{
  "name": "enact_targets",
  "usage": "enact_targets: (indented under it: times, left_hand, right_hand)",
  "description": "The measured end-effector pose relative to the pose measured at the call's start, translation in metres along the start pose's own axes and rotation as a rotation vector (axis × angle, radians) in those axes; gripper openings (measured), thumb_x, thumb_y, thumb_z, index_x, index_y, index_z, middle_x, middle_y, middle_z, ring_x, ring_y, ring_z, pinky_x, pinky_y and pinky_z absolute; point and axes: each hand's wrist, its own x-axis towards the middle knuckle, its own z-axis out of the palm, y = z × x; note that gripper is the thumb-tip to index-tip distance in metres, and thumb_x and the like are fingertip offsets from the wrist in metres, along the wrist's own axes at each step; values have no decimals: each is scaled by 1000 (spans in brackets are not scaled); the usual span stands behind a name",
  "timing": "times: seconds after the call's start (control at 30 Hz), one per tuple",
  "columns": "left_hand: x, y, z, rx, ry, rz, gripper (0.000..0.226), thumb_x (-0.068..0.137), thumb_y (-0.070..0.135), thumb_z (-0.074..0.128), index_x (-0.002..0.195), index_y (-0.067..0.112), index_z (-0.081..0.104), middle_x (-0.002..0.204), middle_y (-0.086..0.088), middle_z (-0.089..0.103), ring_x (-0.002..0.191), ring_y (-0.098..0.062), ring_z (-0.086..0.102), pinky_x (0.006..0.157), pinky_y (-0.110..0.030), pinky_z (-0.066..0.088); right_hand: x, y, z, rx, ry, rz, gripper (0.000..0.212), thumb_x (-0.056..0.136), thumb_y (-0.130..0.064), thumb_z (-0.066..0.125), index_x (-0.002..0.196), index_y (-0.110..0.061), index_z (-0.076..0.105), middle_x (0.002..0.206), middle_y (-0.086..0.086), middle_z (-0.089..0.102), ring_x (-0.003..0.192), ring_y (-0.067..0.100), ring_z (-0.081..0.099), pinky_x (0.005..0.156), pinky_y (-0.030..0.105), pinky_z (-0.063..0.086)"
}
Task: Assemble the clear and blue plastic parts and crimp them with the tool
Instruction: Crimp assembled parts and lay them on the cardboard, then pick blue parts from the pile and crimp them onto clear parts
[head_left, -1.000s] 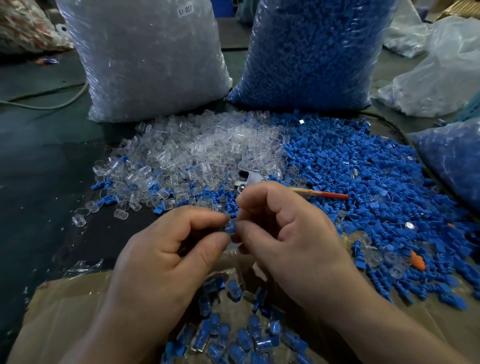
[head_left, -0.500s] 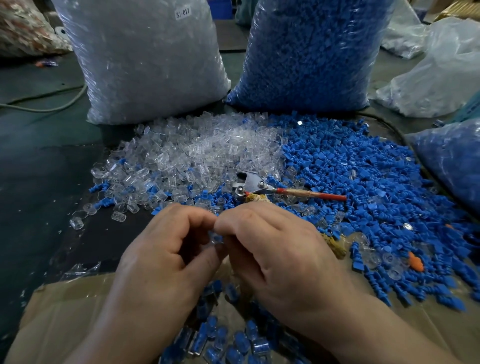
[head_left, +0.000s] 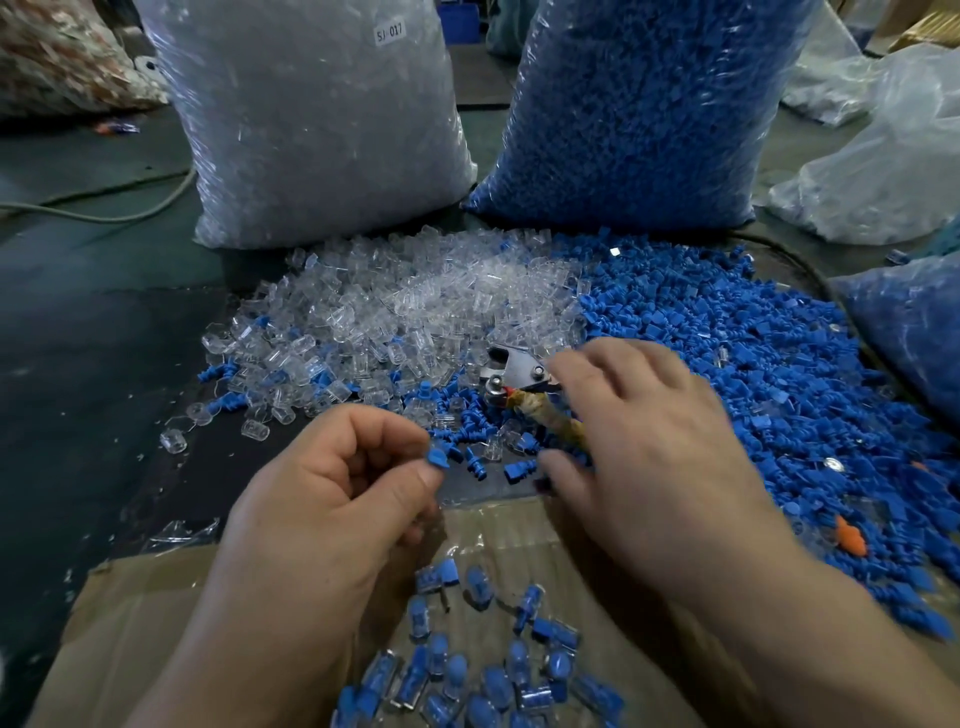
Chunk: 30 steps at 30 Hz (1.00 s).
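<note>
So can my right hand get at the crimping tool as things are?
Probably yes: the right hand is spread just over the crimping tool, above its wrapped handle, with nothing lying on top of it.

Behind stand the left bag and right bag, before them the left heap and right heap, the tool between; assembled pieces lie on the cardboard nearest.

The right hand is blurred and covers most of the handles of the tool, so whether it grips them cannot be told. The left hand hides all but one end of the blue part. The top edge cuts off the clear bag and the blue bag.
</note>
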Motion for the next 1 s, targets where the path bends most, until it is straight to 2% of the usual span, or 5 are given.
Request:
enact_targets:
  times: [0.1, 0.5, 0.67, 0.8, 1.0]
  left_hand:
    - [2, 2, 0, -97, -27, -46, 24, 61, 33, 74, 86, 31, 75, 71, -8, 72, 58, -17, 68, 51, -21, 53]
    - [9, 3, -1, -231, -13, -121, 20, 66, 21, 72, 85, 28, 75, 67, -6, 70, 59, -16, 66, 46, -23, 52]
    - [9, 5, -2, -312, 19, -119, 18, 65, 21, 70, 82, 27, 75, 66, -3, 65, 55, -12, 59, 43, -21, 45]
    - [7, 11, 0, -365, 27, -99, 17, 65, 18, 69, 79, 25, 74, 63, -1, 62, 51, -8, 53, 38, -18, 42]
    - [6, 12, -1, -305, 39, -15, 17, 66, 22, 66, 80, 29, 73, 65, 0, 64, 52, -7, 54, 40, -16, 43]
  right_hand:
    - [4, 16, 3, -123, -192, 118, 72, 87, -68, 43, 145, -32, 19, 146, -2, 33, 131, 25, 33, 110, 45, 30]
    - [12, 23, -2, -100, -101, 151, 57, 79, -60, 39, 129, -33, 45, 110, -7, 54, 101, 20, 44, 90, 42, 39]
    - [2, 14, -10, 167, 11, -14, 53, 80, -57, 39, 126, -34, 45, 101, -16, 52, 91, 9, 44, 71, 16, 35]
    - [-6, 7, -10, 235, -36, -168, 55, 78, -53, 46, 125, -26, 55, 105, -10, 60, 97, 17, 54, 77, 38, 51]
    - [-9, 9, -13, 280, -41, -188, 58, 76, -52, 48, 128, -28, 54, 112, -12, 59, 105, 13, 53, 84, 35, 50]
